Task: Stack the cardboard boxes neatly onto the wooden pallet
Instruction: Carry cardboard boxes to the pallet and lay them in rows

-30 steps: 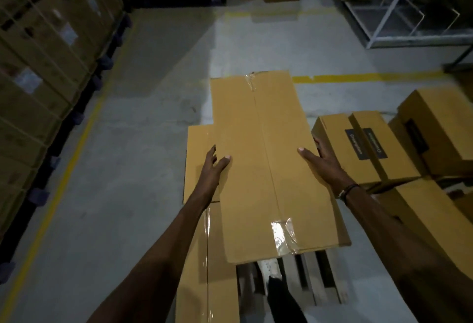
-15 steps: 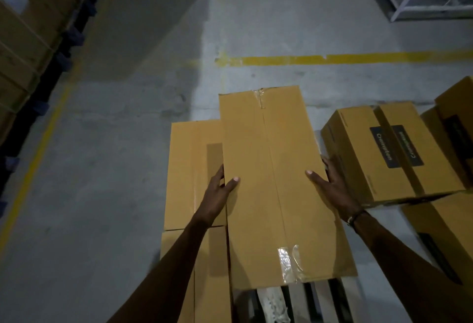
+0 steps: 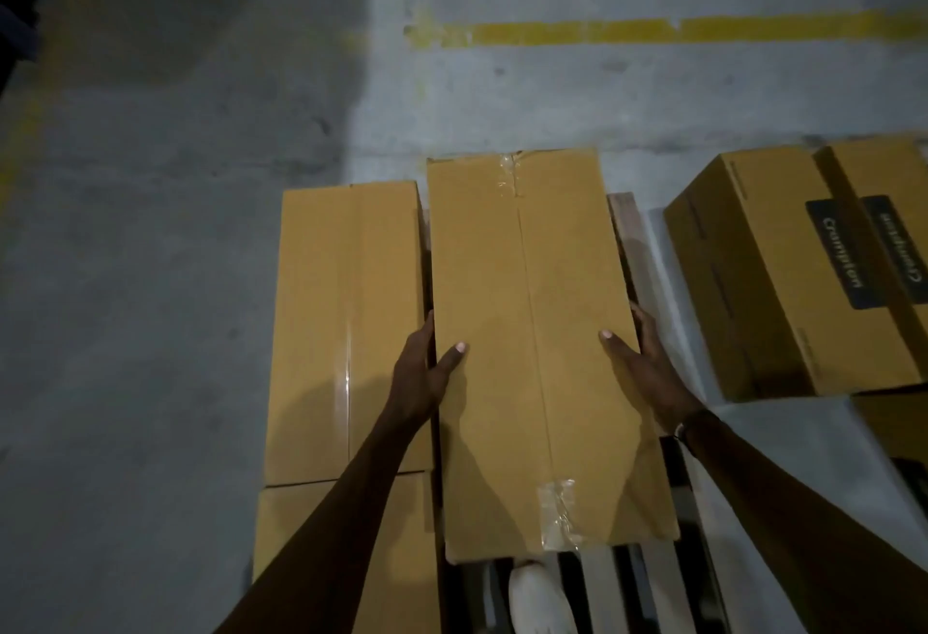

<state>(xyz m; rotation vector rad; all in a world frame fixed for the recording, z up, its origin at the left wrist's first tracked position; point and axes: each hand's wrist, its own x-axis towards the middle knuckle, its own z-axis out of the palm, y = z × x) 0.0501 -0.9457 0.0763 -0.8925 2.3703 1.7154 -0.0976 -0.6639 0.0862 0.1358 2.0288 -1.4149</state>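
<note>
1. Both hands clamp the long tan cardboard box [image 3: 532, 347] across its width: left hand [image 3: 419, 377] on its left side, right hand [image 3: 645, 367] on its right side, thumbs lying over the top.
2. Its long axis runs straight away from the person.
3. It sits over the wooden slatted pallet [image 3: 627, 231], just beside the flat tan box [image 3: 346, 322] on the left.
</note>
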